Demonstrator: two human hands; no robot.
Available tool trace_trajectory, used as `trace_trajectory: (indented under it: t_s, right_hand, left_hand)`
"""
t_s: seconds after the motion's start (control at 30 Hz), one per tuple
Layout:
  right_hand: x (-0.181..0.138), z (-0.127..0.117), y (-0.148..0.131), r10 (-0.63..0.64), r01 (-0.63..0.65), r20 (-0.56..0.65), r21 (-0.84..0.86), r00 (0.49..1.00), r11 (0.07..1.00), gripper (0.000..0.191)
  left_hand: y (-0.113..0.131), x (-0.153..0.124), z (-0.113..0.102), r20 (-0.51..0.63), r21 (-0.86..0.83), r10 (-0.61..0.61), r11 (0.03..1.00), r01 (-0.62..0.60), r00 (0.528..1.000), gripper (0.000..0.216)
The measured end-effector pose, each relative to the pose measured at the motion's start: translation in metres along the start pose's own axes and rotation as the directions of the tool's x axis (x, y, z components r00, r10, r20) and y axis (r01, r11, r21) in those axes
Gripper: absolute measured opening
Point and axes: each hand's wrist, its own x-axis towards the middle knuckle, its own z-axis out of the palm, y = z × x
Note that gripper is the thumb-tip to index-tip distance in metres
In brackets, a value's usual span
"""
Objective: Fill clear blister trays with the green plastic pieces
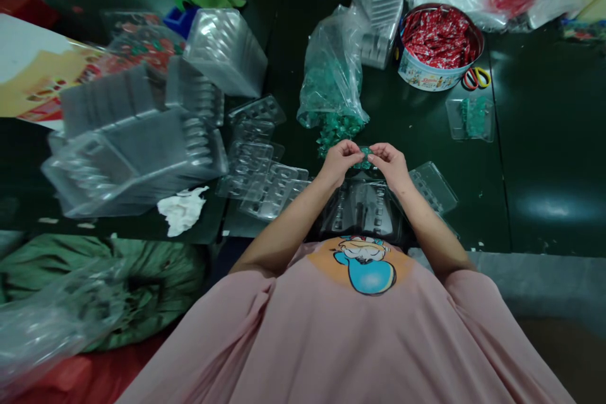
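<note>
My left hand (pixel 341 158) and my right hand (pixel 387 161) meet in the middle of the dark green table, fingers pinched together on a small green wrapped candy (pixel 364 152) held between them. Just below my hands lies a clear plastic blister tray (pixel 362 205) close to my body. Beyond my hands a clear plastic bag (pixel 331 76) spills a heap of green candies (pixel 337 129) onto the table.
Stacks of clear blister trays (pixel 137 151) crowd the left side, with loose ones (pixel 265 173) beside my left forearm and another stack (pixel 379 0) at the back. A round tin of red candies (pixel 440 44), scissors (pixel 476 77), a partly filled tray (pixel 471 118) and crumpled white paper (pixel 182 208) lie about.
</note>
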Motion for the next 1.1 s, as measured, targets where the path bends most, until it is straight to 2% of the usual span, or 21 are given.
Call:
trace_trajectory:
  t_s: [0.1, 0.23, 0.3, 0.4, 0.5, 0.6, 0.73, 0.9, 1.1]
  right_hand:
    - [-0.003, -0.001, -0.002, -0.069, 0.066, -0.01, -0.172, 0.998, 0.983, 0.028]
    - [-0.009, -0.001, -0.01, -0.178, 0.156, -0.018, -0.404, 0.984, 0.901, 0.02]
    - [-0.01, -0.002, -0.014, -0.18, 0.171, 0.022, -0.442, 0.983, 0.88, 0.02]
    - [-0.008, -0.006, -0.017, -0.093, 0.111, 0.07, -0.335, 0.993, 0.936, 0.03]
    - [-0.001, -0.013, -0.017, 0.076, -0.06, 0.095, -0.162, 0.993, 0.985, 0.041]
    - [0.006, -0.017, -0.018, 0.208, -0.196, 0.162, -0.084, 0.965, 0.977, 0.044]
    - [0.011, -0.021, -0.023, 0.222, -0.222, 0.146, -0.017, 0.964, 0.975, 0.04]
    - [0.01, -0.024, -0.023, 0.247, -0.243, 0.082, -0.056, 0.966, 0.968, 0.033]
    - [0.001, -0.043, -0.014, 0.215, -0.221, -0.05, -0.18, 0.975, 0.959, 0.021]
  left_hand:
    - [-0.001, -0.003, 0.003, -0.028, 0.001, -0.041, 0.999, 0.041, 0.999, 0.021]
    - [0.0, -0.007, 0.004, 0.037, -0.072, -0.146, 0.986, 0.148, 0.989, 0.026]
    - [0.0, -0.006, 0.002, 0.044, -0.076, -0.163, 0.983, 0.166, 0.986, 0.028]
    - [0.001, -0.003, -0.003, 0.073, -0.056, -0.171, 0.983, 0.176, 0.983, 0.029]
    - [0.004, 0.004, -0.006, 0.145, -0.021, -0.179, 0.983, 0.184, 0.973, 0.025]
    - [0.008, 0.012, -0.004, 0.173, 0.068, -0.165, 0.986, 0.155, 0.971, 0.019]
    - [0.012, 0.019, 0.003, 0.161, 0.174, -0.103, 0.982, 0.075, 0.982, 0.014]
    - [0.01, 0.021, 0.017, 0.149, 0.194, -0.044, 0.981, 0.014, 0.988, 0.009]
    - [0.001, 0.027, 0.02, 0.115, 0.154, -0.116, 0.983, 0.098, 0.987, 0.007]
